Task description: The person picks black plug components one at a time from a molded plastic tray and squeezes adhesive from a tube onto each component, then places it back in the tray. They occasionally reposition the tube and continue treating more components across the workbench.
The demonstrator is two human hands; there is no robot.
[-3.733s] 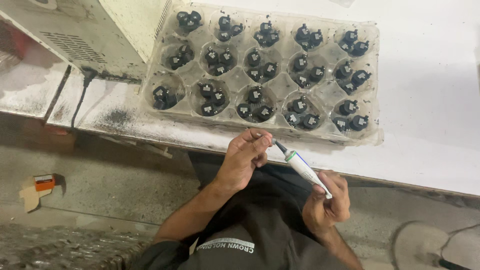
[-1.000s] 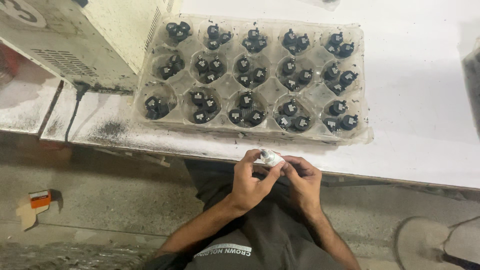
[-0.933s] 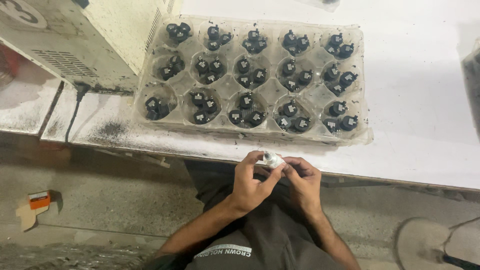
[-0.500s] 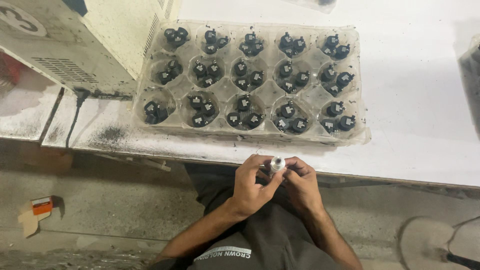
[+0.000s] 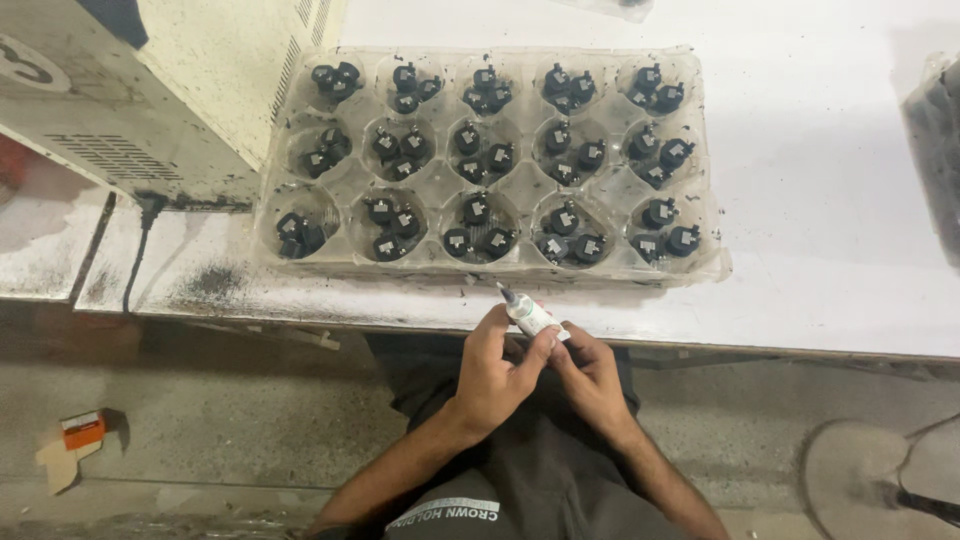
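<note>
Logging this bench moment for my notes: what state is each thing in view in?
Small white tube: held in both hands, its dark nozzle pointing up toward the tray.
Left hand: closed around the tube.
Right hand: fingers on the tube's lower end.
Clear plastic tray: flat on the white table, every pocket holding small black parts.

Both forearms bare, no sleeves visible below the elbow. Left hand [image 5: 497,372] and right hand [image 5: 592,372]: no gloves, no rings, no watch, no wristband. Torso in a dark grey short-sleeved cotton shirt [image 5: 540,470], fabric creased across the front. Pale rectangular printed patch with lettering [image 5: 442,516] on the chest, reads upside down from the head camera. Legs mostly hidden under the shirt; no footwear in view.
</note>
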